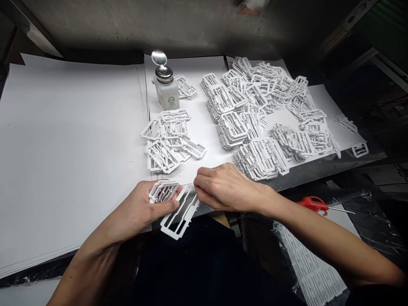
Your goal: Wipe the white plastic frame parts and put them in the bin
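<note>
I seem midway through one white frame [191, 211] at lower centre, left hand [137, 206] clasping it beside a small stack [163, 190], right hand [223, 187] pinching its end, piles [234, 125] upper right possibly done.

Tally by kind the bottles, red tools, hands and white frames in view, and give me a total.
Bottle: 1
Red tool: 1
Hands: 2 (left hand, right hand)
White frames: no sure count; they overlap in piles
Total without the white frames: 4
</note>
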Available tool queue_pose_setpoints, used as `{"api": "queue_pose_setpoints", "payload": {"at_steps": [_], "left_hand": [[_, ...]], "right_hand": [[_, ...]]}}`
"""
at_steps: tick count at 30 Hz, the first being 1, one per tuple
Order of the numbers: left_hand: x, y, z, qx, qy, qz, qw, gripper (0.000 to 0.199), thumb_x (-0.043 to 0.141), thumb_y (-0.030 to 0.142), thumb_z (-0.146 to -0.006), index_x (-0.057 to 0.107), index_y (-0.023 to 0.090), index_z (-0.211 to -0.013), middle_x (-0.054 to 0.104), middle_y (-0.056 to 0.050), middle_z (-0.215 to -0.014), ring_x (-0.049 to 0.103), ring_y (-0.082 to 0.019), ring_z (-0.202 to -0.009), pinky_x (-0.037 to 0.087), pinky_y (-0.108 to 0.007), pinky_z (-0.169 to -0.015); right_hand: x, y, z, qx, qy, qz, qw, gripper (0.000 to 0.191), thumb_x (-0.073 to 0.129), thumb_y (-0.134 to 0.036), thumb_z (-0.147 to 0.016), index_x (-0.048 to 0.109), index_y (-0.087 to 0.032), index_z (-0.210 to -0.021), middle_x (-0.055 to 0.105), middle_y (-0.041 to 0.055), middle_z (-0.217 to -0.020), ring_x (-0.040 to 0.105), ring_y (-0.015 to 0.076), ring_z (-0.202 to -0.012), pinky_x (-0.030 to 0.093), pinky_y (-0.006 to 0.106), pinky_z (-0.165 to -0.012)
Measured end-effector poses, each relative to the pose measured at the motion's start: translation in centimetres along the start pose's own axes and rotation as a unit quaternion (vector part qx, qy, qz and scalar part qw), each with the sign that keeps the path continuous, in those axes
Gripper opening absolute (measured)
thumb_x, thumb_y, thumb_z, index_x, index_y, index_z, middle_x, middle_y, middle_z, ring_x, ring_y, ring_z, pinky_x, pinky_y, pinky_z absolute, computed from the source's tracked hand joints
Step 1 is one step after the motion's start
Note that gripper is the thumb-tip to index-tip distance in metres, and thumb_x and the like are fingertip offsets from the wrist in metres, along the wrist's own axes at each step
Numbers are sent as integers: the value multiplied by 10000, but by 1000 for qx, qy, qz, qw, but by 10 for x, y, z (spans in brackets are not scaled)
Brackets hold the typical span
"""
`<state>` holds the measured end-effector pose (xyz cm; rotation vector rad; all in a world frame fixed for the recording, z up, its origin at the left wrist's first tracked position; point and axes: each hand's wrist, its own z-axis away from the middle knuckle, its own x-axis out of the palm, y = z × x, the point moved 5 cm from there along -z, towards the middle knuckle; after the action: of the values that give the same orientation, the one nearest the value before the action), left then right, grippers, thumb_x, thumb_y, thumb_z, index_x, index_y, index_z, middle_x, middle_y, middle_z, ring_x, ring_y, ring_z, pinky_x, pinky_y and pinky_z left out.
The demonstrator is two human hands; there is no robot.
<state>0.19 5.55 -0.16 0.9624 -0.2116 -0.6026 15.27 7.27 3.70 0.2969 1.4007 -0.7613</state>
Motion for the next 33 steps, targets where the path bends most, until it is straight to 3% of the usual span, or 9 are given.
{"api": "queue_pose_setpoints", "payload": {"at_steps": [9,18,24,28,33], "left_hand": [[-1,-6,-1,4,-2,37,999,242,609,390,-757,489,184,-713,359,39,-639,322,-95,-570,267,-217,-509],[-2,-6,1,6,-1,31,1000,243,609,390,-757,489,184,-712,355,29,-643,325,-101,-570,274,-221,-507],[1,-1,0,35,-2,36,999,193,621,334,-760,513,180,-716,390,36,-628,347,-87,-560,295,-198,-497],[11,-6,-4,23,-40,160,986,139,613,297,-773,566,167,-757,465,26,-623,420,-82,-558,347,-181,-500],[32,-24,-5,-62,-142,348,925,257,580,369,-791,634,134,-879,634,-81,-761,604,-162,-668,461,-215,-559]], "right_hand": [[3,9,8,35,5,-46,998,186,493,-208,-891,572,-116,-750,539,20,-745,432,105,-558,184,251,-499],[-2,15,12,36,16,-157,987,117,524,-146,-898,633,-111,-922,573,43,-820,506,121,-650,288,216,-579],[-2,10,6,10,-23,-214,977,167,527,-187,-919,635,-105,-822,587,27,-733,488,111,-604,280,210,-559],[-1,10,5,14,-37,-296,954,163,548,-208,-918,649,-99,-850,589,8,-697,456,89,-553,254,197,-516],[-2,8,6,16,-39,-360,932,189,553,-246,-923,673,-104,-892,586,2,-693,431,80,-535,249,188,-501]]}}
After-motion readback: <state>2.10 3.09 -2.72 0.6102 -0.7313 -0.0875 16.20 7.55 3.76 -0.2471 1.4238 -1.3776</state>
